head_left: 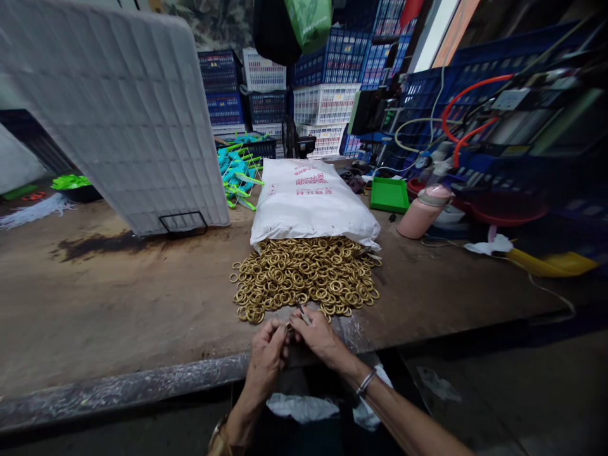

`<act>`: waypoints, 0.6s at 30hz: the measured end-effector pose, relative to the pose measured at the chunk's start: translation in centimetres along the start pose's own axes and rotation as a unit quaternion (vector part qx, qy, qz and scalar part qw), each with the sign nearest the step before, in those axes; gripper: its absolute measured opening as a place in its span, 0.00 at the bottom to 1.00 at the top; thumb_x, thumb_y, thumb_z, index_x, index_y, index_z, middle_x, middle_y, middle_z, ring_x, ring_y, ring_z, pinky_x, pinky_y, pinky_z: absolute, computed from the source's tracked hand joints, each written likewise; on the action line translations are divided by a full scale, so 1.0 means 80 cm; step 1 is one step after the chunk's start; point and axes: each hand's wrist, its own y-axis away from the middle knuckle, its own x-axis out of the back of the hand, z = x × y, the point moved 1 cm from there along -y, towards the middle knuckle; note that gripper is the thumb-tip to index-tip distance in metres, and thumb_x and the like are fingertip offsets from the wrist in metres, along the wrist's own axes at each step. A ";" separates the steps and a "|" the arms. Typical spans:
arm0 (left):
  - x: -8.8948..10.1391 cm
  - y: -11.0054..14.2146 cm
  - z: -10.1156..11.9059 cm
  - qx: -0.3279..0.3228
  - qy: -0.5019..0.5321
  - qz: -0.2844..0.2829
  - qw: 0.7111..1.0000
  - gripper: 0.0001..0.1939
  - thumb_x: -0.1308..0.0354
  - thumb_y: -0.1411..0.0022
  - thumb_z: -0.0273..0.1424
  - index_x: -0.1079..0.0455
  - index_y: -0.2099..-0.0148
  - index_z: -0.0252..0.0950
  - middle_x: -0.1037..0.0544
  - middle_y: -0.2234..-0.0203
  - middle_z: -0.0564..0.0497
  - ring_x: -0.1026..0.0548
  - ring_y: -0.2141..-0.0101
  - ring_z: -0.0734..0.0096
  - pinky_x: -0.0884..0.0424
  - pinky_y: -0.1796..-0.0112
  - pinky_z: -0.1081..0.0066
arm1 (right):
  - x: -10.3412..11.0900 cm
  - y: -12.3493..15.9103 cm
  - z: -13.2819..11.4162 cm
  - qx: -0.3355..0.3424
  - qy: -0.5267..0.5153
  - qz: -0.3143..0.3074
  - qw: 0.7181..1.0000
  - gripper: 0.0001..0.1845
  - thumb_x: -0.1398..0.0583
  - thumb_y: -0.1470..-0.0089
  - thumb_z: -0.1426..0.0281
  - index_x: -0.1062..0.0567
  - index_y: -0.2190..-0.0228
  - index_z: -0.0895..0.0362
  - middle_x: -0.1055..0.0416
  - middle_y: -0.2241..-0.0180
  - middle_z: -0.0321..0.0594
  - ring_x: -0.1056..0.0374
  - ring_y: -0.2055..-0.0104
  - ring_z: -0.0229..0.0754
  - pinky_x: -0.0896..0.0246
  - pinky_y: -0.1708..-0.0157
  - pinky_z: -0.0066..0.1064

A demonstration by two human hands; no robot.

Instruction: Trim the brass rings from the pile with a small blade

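At the table's front edge, my left hand (268,347) is closed in a pinch on a small gold-coloured ring (288,327), mostly hidden by the fingers. My right hand (317,334) meets it there, fingertips nearly touching the left ones. A slim tool with a dark tip, like a small knife (304,314), sticks out of the right hand's closed fingers. Just beyond both hands lies a heap of gold-coloured rings (304,272). It spills from the mouth of a white printed sack (313,202) lying flat on the table.
A ribbed white panel (137,120) stands upright on a black wire stand (183,221) at left. Behind are turquoise and green pieces (240,171) and stacked crates (327,101). To the right are a green tray (388,194), a pink bottle (424,212) and a red bowl (508,208).
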 end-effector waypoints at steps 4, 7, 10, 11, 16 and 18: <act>-0.003 0.005 0.004 0.048 0.052 -0.035 0.997 0.18 0.42 0.52 0.45 0.39 0.73 0.35 0.36 0.84 0.59 0.42 0.87 0.85 0.52 0.86 0.82 | -0.002 0.000 0.000 0.009 0.035 0.026 0.999 0.08 0.47 0.54 0.68 0.36 0.81 0.58 0.41 0.84 0.28 0.44 0.78 0.32 0.50 0.77 0.22; -0.004 0.008 0.006 0.046 0.072 -0.053 0.995 0.17 0.42 0.51 0.44 0.40 0.73 0.34 0.36 0.83 0.59 0.42 0.87 0.86 0.52 0.86 0.82 | 0.000 0.002 -0.004 0.005 0.025 0.017 1.000 0.08 0.48 0.53 0.69 0.35 0.80 0.58 0.41 0.83 0.29 0.44 0.79 0.31 0.49 0.77 0.22; -0.004 0.009 0.006 0.034 0.086 -0.066 0.993 0.17 0.43 0.50 0.43 0.38 0.72 0.34 0.36 0.82 0.59 0.43 0.86 0.86 0.53 0.86 0.82 | 0.002 0.003 -0.007 -0.002 -0.001 0.004 1.000 0.09 0.49 0.52 0.69 0.35 0.80 0.58 0.39 0.83 0.30 0.43 0.79 0.32 0.48 0.77 0.22; -0.004 0.009 0.006 0.030 0.091 -0.069 0.993 0.17 0.43 0.49 0.44 0.38 0.71 0.34 0.36 0.82 0.58 0.43 0.86 0.86 0.53 0.86 0.82 | 0.003 0.003 -0.008 0.001 -0.004 0.003 1.000 0.10 0.50 0.52 0.69 0.35 0.80 0.58 0.38 0.83 0.30 0.42 0.79 0.32 0.48 0.77 0.22; -0.003 0.008 0.005 0.018 0.100 -0.058 0.993 0.17 0.43 0.50 0.44 0.39 0.70 0.35 0.36 0.82 0.59 0.42 0.86 0.85 0.52 0.87 0.82 | 0.007 0.008 -0.006 0.042 0.136 0.043 0.989 0.11 0.52 0.49 0.70 0.36 0.80 0.57 0.38 0.83 0.32 0.44 0.79 0.33 0.51 0.77 0.23; -0.003 0.007 0.005 0.013 0.092 -0.048 0.994 0.17 0.43 0.51 0.44 0.39 0.70 0.35 0.35 0.82 0.59 0.42 0.87 0.85 0.51 0.87 0.82 | 0.007 0.014 -0.006 0.063 0.217 0.024 0.974 0.08 0.51 0.52 0.74 0.34 0.77 0.57 0.36 0.80 0.33 0.43 0.77 0.34 0.53 0.77 0.23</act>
